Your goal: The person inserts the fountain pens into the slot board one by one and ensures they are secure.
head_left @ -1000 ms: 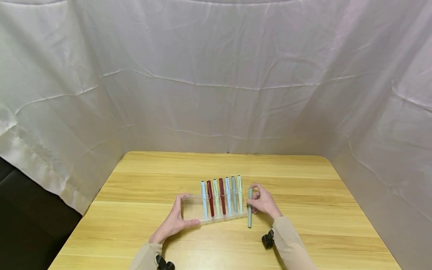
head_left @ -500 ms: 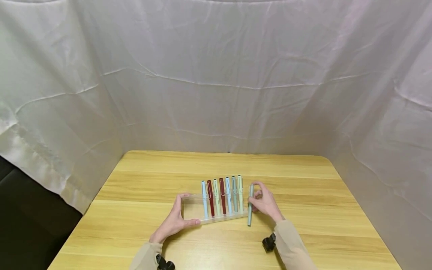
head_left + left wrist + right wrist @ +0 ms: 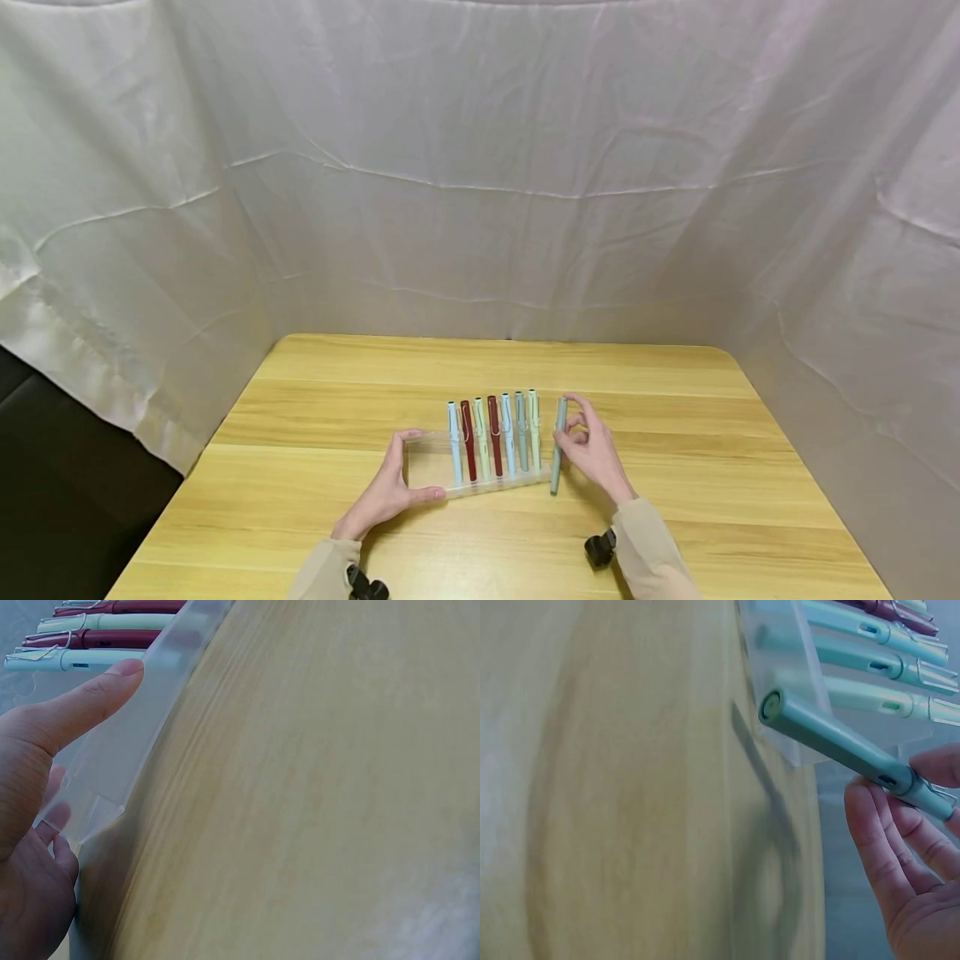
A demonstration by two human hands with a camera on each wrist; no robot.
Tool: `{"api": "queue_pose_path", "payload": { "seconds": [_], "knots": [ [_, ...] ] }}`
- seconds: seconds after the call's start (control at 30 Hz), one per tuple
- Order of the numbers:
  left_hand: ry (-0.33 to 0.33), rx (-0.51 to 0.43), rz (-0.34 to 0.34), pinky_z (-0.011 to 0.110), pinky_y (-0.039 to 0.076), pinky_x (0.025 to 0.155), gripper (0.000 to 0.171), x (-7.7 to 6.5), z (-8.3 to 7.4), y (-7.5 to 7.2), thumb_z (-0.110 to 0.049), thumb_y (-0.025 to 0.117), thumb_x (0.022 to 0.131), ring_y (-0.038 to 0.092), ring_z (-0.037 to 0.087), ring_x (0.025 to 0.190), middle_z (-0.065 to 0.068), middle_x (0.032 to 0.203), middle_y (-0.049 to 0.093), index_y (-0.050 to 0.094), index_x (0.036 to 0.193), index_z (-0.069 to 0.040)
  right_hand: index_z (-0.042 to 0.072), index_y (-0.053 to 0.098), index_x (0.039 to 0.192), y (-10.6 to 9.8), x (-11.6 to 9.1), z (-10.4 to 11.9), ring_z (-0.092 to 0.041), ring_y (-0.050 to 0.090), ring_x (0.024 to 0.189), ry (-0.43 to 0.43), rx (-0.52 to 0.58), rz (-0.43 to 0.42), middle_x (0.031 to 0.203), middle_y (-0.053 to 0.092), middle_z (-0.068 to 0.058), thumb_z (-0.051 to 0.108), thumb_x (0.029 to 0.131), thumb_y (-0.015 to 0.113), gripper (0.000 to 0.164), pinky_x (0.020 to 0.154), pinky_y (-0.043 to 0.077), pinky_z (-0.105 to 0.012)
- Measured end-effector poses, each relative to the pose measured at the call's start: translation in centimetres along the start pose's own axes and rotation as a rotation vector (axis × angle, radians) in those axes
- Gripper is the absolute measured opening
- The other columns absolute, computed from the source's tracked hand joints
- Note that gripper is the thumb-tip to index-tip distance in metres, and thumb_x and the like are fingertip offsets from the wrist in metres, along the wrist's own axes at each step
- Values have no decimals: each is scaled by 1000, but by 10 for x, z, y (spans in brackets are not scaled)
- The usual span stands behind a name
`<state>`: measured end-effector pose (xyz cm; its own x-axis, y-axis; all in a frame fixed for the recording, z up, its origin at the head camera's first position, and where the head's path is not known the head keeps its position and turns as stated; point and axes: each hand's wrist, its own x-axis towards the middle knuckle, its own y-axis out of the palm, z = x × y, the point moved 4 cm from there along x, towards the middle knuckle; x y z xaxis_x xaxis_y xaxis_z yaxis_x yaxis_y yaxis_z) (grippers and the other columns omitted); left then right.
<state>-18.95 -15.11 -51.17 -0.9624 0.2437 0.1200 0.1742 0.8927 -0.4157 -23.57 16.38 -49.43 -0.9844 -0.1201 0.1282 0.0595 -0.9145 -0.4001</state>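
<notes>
A clear plastic pen rack (image 3: 495, 483) stands on the table with several capped pens leaning in a row, light blue, dark red, pale green and grey-green. My left hand (image 3: 384, 493) grips the rack's left end, its thumb along the front edge; in the left wrist view that end of the rack (image 3: 112, 769) has no pens. My right hand (image 3: 596, 454) pinches a grey-green pen (image 3: 557, 471) near its cap, just right of the rack. In the right wrist view this pen (image 3: 832, 742) is tilted and held above the table, its lower end towards the camera.
The wooden table (image 3: 337, 417) extends around the rack on all sides. Pale curtains (image 3: 480, 208) enclose it at the back and sides. A black camera is strapped to each wrist. Something dark (image 3: 52, 483) lies beyond the table's left edge.
My right hand has risen slightly away from me, carrying the grey-green pen, which now leans with its top to the right. The left hand and the rack have stayed in place.
</notes>
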Motion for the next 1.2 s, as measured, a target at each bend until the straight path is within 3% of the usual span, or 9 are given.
{"api": "queue_pose_path", "payload": {
  "seconds": [0.17,0.37,0.5,0.73,0.97,1.2],
  "knots": [
    [-3,0,0,60,14,107,93,0,0,0,-23,83,58,26,37,130,18,135,30,27,131,-5,17,34,132,-2,-8,26,-23,57,56,-31,28,-20,86,57,-19,2,81,60,59,48,51,-27],
    [-4,-2,1,61,14,107,93,0,0,0,-23,83,58,26,37,129,18,135,30,28,131,-5,17,35,132,-1,-15,45,-37,60,67,-89,39,-45,89,56,-20,2,82,59,58,51,53,-25],
    [3,-9,3,61,13,107,92,1,1,0,-22,83,58,26,37,129,18,135,30,28,130,-5,16,36,132,3,-15,49,-38,61,69,-148,44,-58,89,56,-18,2,82,60,58,54,54,-25],
    [6,11,-30,60,16,107,95,9,34,5,-34,84,53,29,29,128,8,134,33,29,129,-18,8,33,133,10,-19,64,-37,61,72,-246,21,-72,91,55,-21,0,82,60,58,64,56,-31],
    [2,18,-27,59,17,107,96,9,36,5,-39,83,52,30,26,128,2,133,33,29,129,-21,4,35,132,21,-20,77,-36,61,70,-307,26,-85,88,57,-20,-1,81,60,57,65,56,-30],
    [26,29,-12,62,18,104,96,9,35,5,-36,83,54,30,31,127,7,134,32,27,130,-17,3,36,131,31,-20,93,-32,61,69,-392,-6,-84,87,58,-19,-1,80,61,57,63,56,-29]
  ]
}}
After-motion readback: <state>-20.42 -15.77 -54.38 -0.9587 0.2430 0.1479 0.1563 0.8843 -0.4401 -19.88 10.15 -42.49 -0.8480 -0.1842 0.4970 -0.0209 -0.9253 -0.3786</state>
